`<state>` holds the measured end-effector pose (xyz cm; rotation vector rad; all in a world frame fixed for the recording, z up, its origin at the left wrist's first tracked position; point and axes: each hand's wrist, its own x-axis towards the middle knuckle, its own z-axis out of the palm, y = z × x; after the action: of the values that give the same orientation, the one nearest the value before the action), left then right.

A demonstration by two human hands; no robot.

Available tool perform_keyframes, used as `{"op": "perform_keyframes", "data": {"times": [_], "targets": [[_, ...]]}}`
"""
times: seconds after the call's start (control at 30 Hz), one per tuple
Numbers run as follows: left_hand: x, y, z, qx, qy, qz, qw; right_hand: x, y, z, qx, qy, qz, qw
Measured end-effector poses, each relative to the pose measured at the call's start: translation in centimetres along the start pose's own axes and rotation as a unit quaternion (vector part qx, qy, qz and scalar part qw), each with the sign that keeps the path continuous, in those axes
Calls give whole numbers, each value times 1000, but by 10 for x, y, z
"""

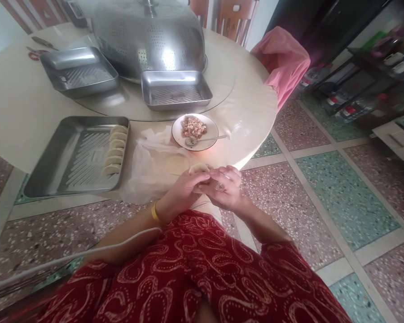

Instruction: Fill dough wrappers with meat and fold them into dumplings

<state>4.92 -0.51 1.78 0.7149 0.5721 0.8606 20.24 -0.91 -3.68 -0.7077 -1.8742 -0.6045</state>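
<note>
Between both hands point(205, 186), soft half-moon dumpling point(198, 168)

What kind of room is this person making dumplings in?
Most likely a home dining room: a round table with wooden chairs, a terrazzo tile floor, and metal trays beside a plate of filling.

Tabletop point(16, 112) edge: bare strip left between tray point(54, 179) and plate point(178, 134), partly covered by plastic sheet point(144, 166); farther reach blocked by two pans point(177, 89).

Red skirt point(195, 269) showing cream swirl pattern; yellow wristband point(154, 211); pink cloth point(283, 63) lying far right; silver trays point(74, 154) gleaming; floor point(340, 197) showing green and pink speckled tiles.
</note>
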Motion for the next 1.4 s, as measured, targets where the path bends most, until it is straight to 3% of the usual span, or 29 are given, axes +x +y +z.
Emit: {"op": "perform_keyframes", "data": {"times": [0.13, 0.27, 0.37, 0.47, 0.57, 0.63, 0.73, 0.87, 1.03, 1.13, 1.4], "targets": [[0, -5, -1, 15, 13, 13, 1000, 1, -7, -1, 15, -39, 41, 998], [-1, -6, -5, 41, -19, 16, 999, 0, -10, -1, 40, -34, 73, 996], [-2, -6, -11, 147, -43, 68, 986, -1, -10, 1, 49, -24, 76, 996], [-5, -3, -17, 346, -66, 166, 921, -2, -9, 2, 46, -6, 65, 997], [-7, 1, -19, 467, -76, 212, 855, 0, -12, 2, 31, -4, 71, 997], [-8, 3, -19, 500, -78, 234, 830, 1, -14, 2, 24, -9, 80, 996], [-10, 2, -19, 519, -70, 239, 818, 4, -17, 2, 42, 2, 91, 995], [-13, 5, -13, 501, -37, 204, 840, 9, -18, 3, 51, 11, 116, 992], [-15, 13, 1, 365, 47, 114, 923, 17, -17, 4, 38, 11, 146, 988], [-13, 10, 2, 247, 50, 72, 965, 21, -18, 5, 52, 8, 166, 985], [-10, -9, -12, 122, 66, 47, 989, 28, -17, 5, 84, -33, 238, 967]]}}
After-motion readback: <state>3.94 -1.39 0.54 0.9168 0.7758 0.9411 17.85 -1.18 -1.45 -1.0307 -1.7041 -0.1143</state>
